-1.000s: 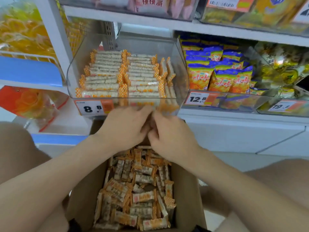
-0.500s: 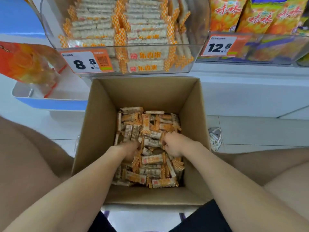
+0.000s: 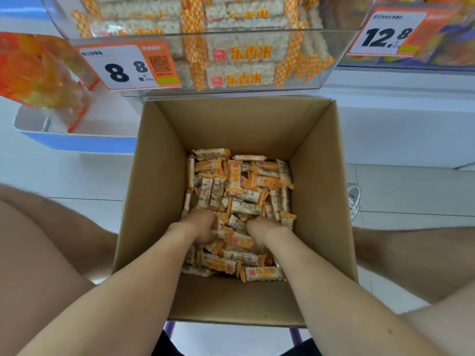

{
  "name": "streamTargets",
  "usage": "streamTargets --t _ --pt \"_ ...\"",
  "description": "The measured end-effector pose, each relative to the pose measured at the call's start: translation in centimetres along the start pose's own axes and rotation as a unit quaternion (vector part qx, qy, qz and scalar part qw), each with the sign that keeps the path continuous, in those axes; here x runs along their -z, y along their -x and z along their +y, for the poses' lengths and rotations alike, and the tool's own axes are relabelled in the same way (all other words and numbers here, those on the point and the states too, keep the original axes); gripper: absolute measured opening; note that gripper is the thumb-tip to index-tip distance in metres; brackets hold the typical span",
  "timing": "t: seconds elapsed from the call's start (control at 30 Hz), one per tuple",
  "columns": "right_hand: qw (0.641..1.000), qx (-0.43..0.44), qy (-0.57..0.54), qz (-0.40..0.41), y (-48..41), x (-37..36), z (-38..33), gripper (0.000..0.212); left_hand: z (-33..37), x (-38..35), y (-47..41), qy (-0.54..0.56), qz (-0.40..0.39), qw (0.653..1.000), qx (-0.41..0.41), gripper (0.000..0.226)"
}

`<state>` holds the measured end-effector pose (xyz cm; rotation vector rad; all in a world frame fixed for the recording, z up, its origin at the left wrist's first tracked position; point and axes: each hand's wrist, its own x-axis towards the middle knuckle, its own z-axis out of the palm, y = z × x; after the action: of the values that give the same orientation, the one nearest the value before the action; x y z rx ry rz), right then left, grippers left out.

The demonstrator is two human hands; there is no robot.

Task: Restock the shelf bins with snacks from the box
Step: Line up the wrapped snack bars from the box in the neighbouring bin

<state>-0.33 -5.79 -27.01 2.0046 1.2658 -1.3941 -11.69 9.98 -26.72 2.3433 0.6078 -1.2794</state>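
Two hands deep in an open cardboard box (image 3: 159, 201), side by side, somewhat nearer its near wall than its far one. Back of the left hand (image 3: 198, 227) turned up among the loose snacks (image 3: 239, 191), fingers sunk under the wrappers; no telling whether curled round any bar. Just beside it the right hand (image 3: 262, 231), fingers buried likewise, grip not visible. Between the two, a few orange-and-white bars lying crosswise. Snacks heaped across the whole bottom of the box, wall to wall, at all angles, the pile well below the rim. Bare legs (image 3: 38, 240) on either side of the box; off its right wall, a white shoe (image 3: 354, 199) on the tiled floor (image 3: 411, 196). Past the far wall and higher up, a clear shelf bin (image 3: 257, 91), its front edge just above the box's far rim in view. Inside, stacked bars (image 3: 239, 52) of the same kind in neat rows, flat, parallel to the bin's front. At the bin's front left corner, a price tag (image 3: 128, 66) reading 8.8; farther right, on the neighbouring bin (image 3: 437, 55), a second tag (image 3: 385, 34) reading 12.8. Far left, an orange bag (image 3: 33, 70) above a white-and-blue tray (image 3: 77, 143).
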Motion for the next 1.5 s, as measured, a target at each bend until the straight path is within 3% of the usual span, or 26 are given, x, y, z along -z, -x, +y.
streamTargets --t 0.1,0.2,0.33,0.5,0.57,0.67,0.73,0.87,1.0,1.13,1.27,1.4,1.5 --pt "0.996 -0.03 -0.08 0.02 0.7 0.6 0.4 0.037 -0.2 0.4 0.3 0.052 0.043 0.997 -0.025 0.052" --pt "0.966 -0.099 -0.198 0.134 1.5 1.4 1.5 0.04 0.0 1.4 0.8 0.094 0.097 0.99 -0.037 0.048" --pt "0.884 -0.105 -0.397 0.221 2.7 3.2 2.9 0.059 0.5 3.2 1.3 0.181 0.099 0.977 -0.057 0.03" --pt "0.783 -0.022 -0.542 0.304 6.7 6.4 2.7 0.04 2.0 6.9 5.0 0.226 0.153 0.955 -0.118 0.036" --pt "0.773 0.018 -0.543 0.327 8.8 7.6 2.4 0.035 2.1 8.0 6.5 0.235 0.219 0.937 -0.135 0.047" --pt "0.808 0.073 -0.467 0.352 10.8 8.6 2.6 0.038 2.4 9.3 9.3 0.296 0.305 0.888 -0.173 0.097" --pt "0.833 0.108 -0.402 0.365 12.0 8.8 2.5 0.042 2.5 10.2 11.0 0.315 0.334 0.865 -0.203 0.113" --pt "0.856 0.138 -0.305 0.393 14.2 8.5 1.9 0.041 2.9 11.4 14.4 0.33 0.341 0.846 -0.244 0.105" --pt "0.854 0.137 -0.25 0.436 17.2 8.8 1.1 0.041 3.6 12.6 17.5 0.359 0.333 0.818 -0.302 0.077" --pt "0.819 0.172 -0.296 0.461 20.6 9.4 0.6 0.033 4.7 13.8 19.9 0.374 0.363 0.796 -0.309 0.061" --pt "0.781 0.201 -0.338 0.485 24.1 10.3 0.7 0.032 5.9 15.3 21.2 0.462 0.374 0.741 -0.311 0.054" --pt "0.725 0.223 -0.384 0.526 27.0 11.6 1.0 0.037 7.3 17.9 22.8 0.516 0.393 0.684 -0.333 0.05" --pt "0.67 0.203 -0.408 0.587 28.3 13.3 0.9 0.034 9.0 19.7 23.6 0.491 0.455 0.68 -0.297 0.057"
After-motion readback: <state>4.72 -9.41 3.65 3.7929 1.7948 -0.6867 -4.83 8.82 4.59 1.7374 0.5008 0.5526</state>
